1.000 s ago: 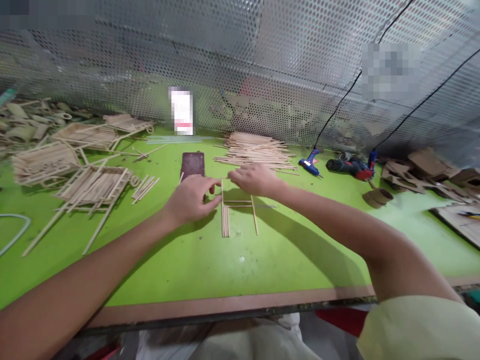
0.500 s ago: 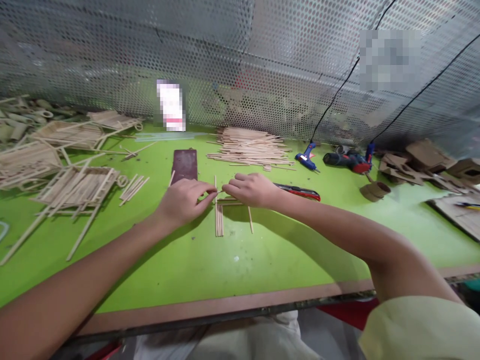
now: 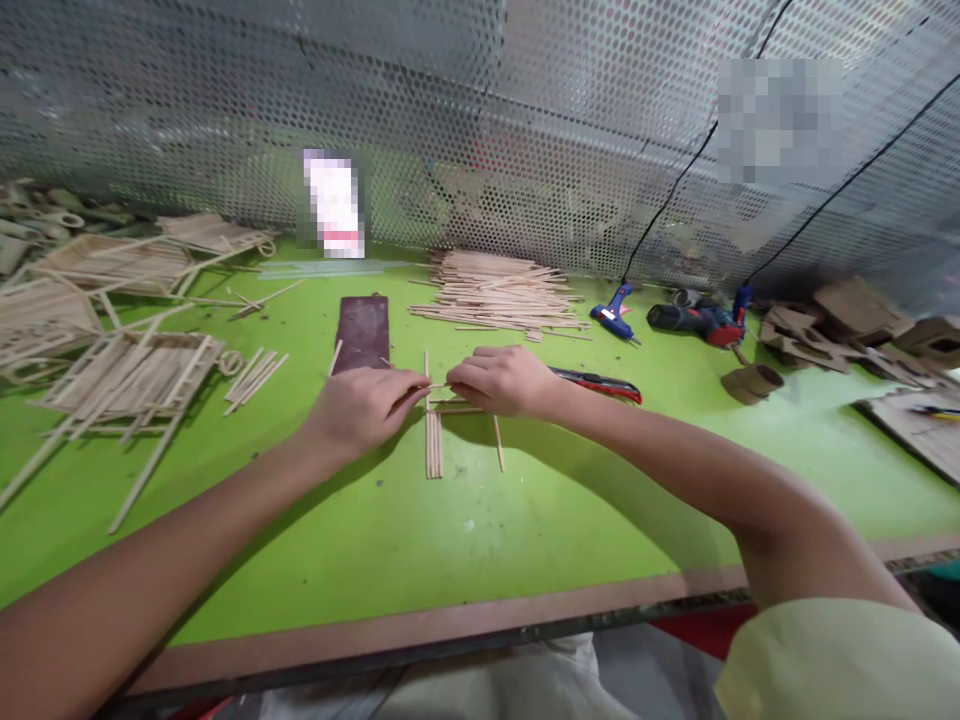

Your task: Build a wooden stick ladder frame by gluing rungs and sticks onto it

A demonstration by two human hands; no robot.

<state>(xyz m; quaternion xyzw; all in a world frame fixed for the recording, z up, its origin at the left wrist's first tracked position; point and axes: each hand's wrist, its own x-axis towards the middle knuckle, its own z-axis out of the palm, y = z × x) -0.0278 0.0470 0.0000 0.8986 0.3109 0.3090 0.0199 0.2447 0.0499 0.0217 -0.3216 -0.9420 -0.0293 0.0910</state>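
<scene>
Near the middle of the green table, my left hand point(image 3: 361, 405) pinches the left end of a short thin wooden stick point(image 3: 438, 386). The fingers of my right hand point(image 3: 499, 380) are closed on its other end. Just below lie several short sticks side by side point(image 3: 434, 446), with one long upright stick point(image 3: 427, 362) at their left edge. A crosswise stick point(image 3: 459, 408) runs beneath my right hand, and a slanted stick point(image 3: 499, 445) comes out below it. Behind my left hand lies a dark red block point(image 3: 364, 330).
Behind is a pile of sticks point(image 3: 502, 290). To the right are a red cutter point(image 3: 600, 384), a blue glue gun point(image 3: 615, 313), a drill point(image 3: 697, 322) and a bamboo ring point(image 3: 752, 382). Small wooden carts point(image 3: 139, 375) and loose sticks point(image 3: 255, 380) stand at the left.
My two hands have moved slightly apart, showing more of the short stick between them. The view has shifted a little, moving the left-hand objects further left.
</scene>
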